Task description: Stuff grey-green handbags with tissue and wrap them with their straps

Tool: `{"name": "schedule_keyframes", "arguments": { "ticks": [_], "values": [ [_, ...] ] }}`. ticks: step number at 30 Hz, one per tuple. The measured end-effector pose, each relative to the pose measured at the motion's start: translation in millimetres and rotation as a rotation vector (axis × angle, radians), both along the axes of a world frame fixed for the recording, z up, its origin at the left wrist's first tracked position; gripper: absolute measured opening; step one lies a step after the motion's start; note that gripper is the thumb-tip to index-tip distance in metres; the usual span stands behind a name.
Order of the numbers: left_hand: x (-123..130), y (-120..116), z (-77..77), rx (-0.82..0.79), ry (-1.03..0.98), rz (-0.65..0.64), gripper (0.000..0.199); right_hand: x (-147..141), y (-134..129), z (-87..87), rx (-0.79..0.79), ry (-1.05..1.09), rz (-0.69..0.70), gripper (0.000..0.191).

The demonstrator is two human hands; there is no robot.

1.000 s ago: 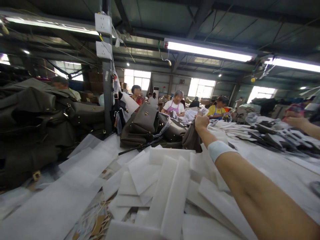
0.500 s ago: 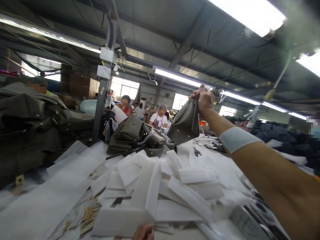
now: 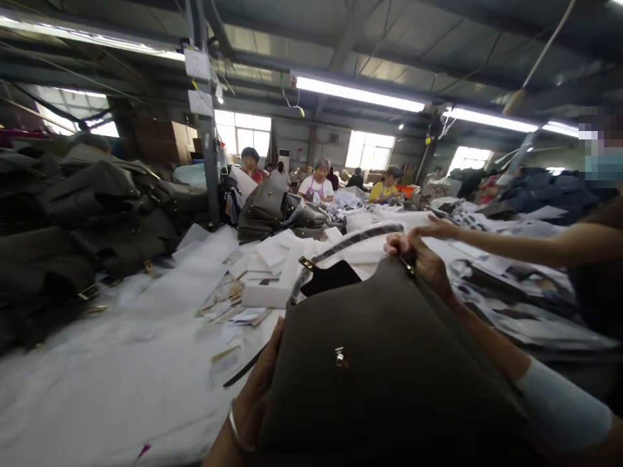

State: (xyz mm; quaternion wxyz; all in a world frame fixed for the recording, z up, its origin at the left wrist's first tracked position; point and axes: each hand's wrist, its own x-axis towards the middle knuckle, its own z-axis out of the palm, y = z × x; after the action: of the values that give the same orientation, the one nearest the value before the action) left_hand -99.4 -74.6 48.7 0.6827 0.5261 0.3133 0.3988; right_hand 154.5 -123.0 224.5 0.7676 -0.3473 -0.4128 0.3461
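Observation:
A dark grey-green handbag (image 3: 384, 363) with a gold turn-lock fills the lower middle of the head view, close to me. My right hand (image 3: 426, 263) pinches its upper right corner beside a metal clasp. Against the bag's left side, my left hand (image 3: 263, 363) is wrapped, its fingers partly hidden behind the bag. A plastic-wrapped handle (image 3: 348, 243) arches above the bag's opening, and a dark strap (image 3: 243, 370) hangs out at the left.
White foam pieces (image 3: 267, 295) lie on the table beyond the bag. Similar bags are piled at the left (image 3: 87, 227) and behind the foam (image 3: 263, 207). A co-worker's arm (image 3: 511, 243) reaches in from the right. Several people work farther back.
My right hand has brought the handbag from over the far pile down close to me. My left hand now holds its left side. A co-worker's arm has come in at the right.

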Motion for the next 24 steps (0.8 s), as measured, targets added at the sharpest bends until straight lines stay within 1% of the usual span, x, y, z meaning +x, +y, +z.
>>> {"name": "schedule_keyframes", "arguments": {
  "ticks": [1, 2, 3, 4, 5, 6, 7, 9, 11, 12, 13, 15, 17, 19, 21, 22, 23, 24],
  "values": [
    [-5.7, -7.9, 2.7, -0.144, -0.019, -0.032, 0.063, 4.7, -7.4, -20.5, -0.051, -0.04, -0.041, 0.055],
    [-9.2, -13.6, 4.6, -0.321, -0.097, -0.088, 0.058, 10.6, -13.2, -39.5, -0.101, -0.09, -0.085, 0.056],
    [-10.7, -17.1, 5.8, -0.458, -0.171, -0.122, 0.053, 17.5, -17.2, -57.1, -0.152, -0.138, -0.124, 0.057],
    [-10.1, -18.6, 6.3, -0.565, -0.23, -0.111, 0.047, 24.9, -19.6, -73.5, -0.207, -0.18, -0.146, 0.058],
    [-7.9, -18.5, 6.1, -0.62, -0.259, -0.083, 0.044, 32.7, -20.5, -88.9, -0.258, -0.211, -0.152, 0.058],
    [-4.3, -17.0, 5.1, -0.61, -0.247, -0.046, 0.04, 40.7, -20.2, -103.4, -0.307, -0.237, -0.15, 0.059],
    [0.0, -14.7, 3.3, -0.561, -0.213, -0.014, 0.038, 48.7, -18.9, -117.0, -0.364, -0.276, -0.142, 0.059],
    [8.6, -8.9, -2.6, -0.412, -0.12, 0.039, 0.034, 64.2, -16.0, -141.4, -0.515, -0.464, -0.148, 0.06],
    [12.5, -4.0, -10.3, -0.264, 0.005, 0.064, 0.034, 77.6, -16.2, -160.3, -0.661, -0.678, -0.208, 0.056],
    [11.4, -2.3, -13.9, -0.2, 0.073, 0.068, 0.035, 82.6, -18.7, -166.7, -0.7, -0.759, -0.257, 0.052],
    [8.1, -1.4, -16.8, -0.145, 0.151, 0.068, 0.038, 86.1, -23.1, -170.8, -0.696, -0.825, -0.31, 0.047],
    [-4.7, -2.4, -19.1, -0.036, 0.338, 0.068, 0.043, 87.2, -37.4, -171.4, -0.577, -0.933, -0.386, 0.043],
    [-21.7, -7.6, -15.6, 0.127, 0.545, 0.085, 0.04, 80.3, -56.2, -163.1, -0.42, -1.074, -0.373, 0.039],
    [-36.3, -17.2, -7.5, 0.321, 0.724, 0.139, 0.037, 67.2, -74.9, -150.6, -0.325, -1.175, -0.27, 0.032],
    [-42.8, -30.3, 2.4, 0.53, 0.809, 0.199, 0.036, 51.3, -89.2, -140.6, -0.28, -1.267, -0.144, 0.031],
    [-42.0, -37.4, 6.9, 0.655, 0.823, 0.207, 0.037, 43.5, -93.9, -138.4, -0.257, -1.328, -0.087, 0.034],
    [-38.5, -44.5, 10.4, 0.798, 0.838, 0.181, 0.039, 36.5, -96.9, -138.6, -0.228, -1.398, -0.038, 0.042],
    [-32.7, -51.0, 12.7, 0.949, 0.864, 0.123, 0.045, 30.4, -98.3, -140.9, -0.201, -1.473, 0.003, 0.055]
  ]
}}
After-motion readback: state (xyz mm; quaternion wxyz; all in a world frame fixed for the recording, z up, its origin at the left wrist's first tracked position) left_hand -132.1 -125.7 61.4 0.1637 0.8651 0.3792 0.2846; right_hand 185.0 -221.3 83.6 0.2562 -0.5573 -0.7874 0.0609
